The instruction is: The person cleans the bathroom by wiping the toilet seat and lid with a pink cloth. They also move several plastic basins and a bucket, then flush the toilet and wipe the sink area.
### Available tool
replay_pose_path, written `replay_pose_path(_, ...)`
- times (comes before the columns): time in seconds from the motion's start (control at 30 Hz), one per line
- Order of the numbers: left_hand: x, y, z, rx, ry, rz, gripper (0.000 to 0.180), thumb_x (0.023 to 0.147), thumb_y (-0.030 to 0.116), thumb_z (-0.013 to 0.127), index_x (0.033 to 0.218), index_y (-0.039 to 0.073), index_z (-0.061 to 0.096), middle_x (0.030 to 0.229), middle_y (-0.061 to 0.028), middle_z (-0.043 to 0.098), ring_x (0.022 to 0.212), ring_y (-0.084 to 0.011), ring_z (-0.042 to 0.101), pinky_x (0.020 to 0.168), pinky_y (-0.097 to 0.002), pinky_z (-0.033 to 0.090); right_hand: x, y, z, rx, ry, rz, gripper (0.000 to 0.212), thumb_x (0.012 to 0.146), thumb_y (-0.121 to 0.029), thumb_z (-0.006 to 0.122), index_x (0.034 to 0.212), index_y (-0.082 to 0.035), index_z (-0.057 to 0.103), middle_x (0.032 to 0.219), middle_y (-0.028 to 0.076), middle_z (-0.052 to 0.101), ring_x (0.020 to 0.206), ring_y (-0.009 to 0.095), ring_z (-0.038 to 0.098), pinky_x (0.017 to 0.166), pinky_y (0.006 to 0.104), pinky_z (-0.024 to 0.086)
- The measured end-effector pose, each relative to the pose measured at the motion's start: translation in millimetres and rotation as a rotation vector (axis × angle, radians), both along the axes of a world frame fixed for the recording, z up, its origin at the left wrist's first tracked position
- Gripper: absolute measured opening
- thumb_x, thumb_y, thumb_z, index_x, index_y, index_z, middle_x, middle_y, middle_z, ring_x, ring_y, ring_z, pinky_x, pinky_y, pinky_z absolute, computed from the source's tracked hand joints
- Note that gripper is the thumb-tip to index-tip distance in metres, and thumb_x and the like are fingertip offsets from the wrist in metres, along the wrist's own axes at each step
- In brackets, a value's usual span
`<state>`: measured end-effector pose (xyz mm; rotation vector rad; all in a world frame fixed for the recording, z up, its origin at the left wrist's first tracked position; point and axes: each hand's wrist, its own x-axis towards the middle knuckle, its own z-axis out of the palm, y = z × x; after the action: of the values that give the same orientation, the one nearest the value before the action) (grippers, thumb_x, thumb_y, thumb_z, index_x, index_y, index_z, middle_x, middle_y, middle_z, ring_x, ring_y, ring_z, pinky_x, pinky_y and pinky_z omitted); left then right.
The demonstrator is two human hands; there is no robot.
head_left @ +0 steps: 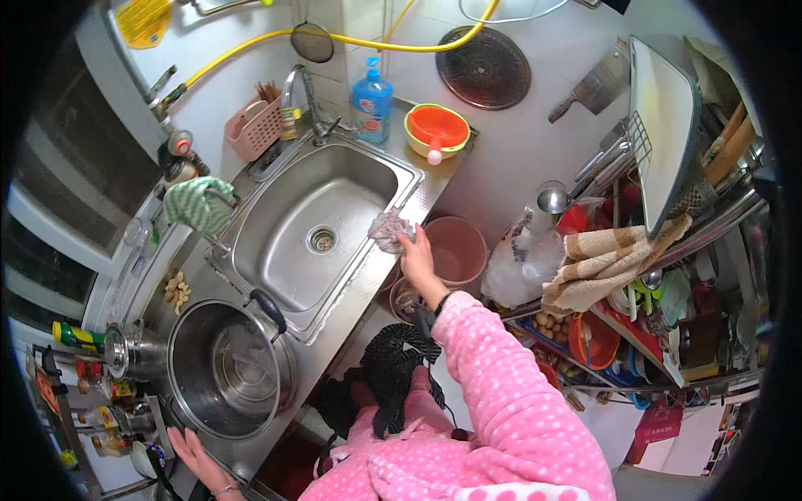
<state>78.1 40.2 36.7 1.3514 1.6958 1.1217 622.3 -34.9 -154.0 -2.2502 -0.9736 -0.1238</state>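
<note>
In my right hand (418, 263) is a crumpled greyish-pink cloth (390, 231), pinched in the fingers at the right edge of the steel sink (288, 225). The sink basin looks wet, with a round drain (322, 240) in it. My left hand (200, 462) is at the lower left, fingers stretched out, beside the near edge of a large steel pot (180, 376). It appears to hold nothing; whether it touches the pot I cannot tell. The pot stands on the counter without a lid, and its black side handle (268, 311) points toward the sink.
A faucet (313, 108), a blue soap bottle (372, 104) and an orange colander (439, 125) stand behind the sink. A green striped cloth (200, 206) hangs at the left. Buckets (455, 250) sit below the counter's right edge. Crowded shelves (643, 334) fill the right side.
</note>
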Motion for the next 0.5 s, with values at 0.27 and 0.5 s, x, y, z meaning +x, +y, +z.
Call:
replay_pose_path(0.27,6,-41,30,0.035,0.159,-0.021,0.053,0.089,0.021,0.057,0.131,-0.006,0.038,0.131,-0.0185,0.045,0.120,-0.0285,0.043,0.102,-0.0353,0.033,40,22,-10,-0.189,0.007,0.054,0.014,0.073,-0.012,0.056,0.080,-0.011,0.068,0.091,0.007,0.062,0.087,0.029,0.058,0.075,0.0413,0.048)
replay_pose_path(0.5,45,-24,42,0.075,-0.034,-0.373,0.045,0.093,0.015,0.051,0.131,-0.004,0.037,0.129,-0.0189,0.046,0.113,-0.0250,0.050,0.096,-0.0343,0.039,10,-55,0,0.139,-0.108,0.054,0.033,0.074,-0.016,0.063,0.107,-0.011,0.064,0.109,0.013,0.059,0.103,0.032,0.054,0.088,0.0396,0.045)
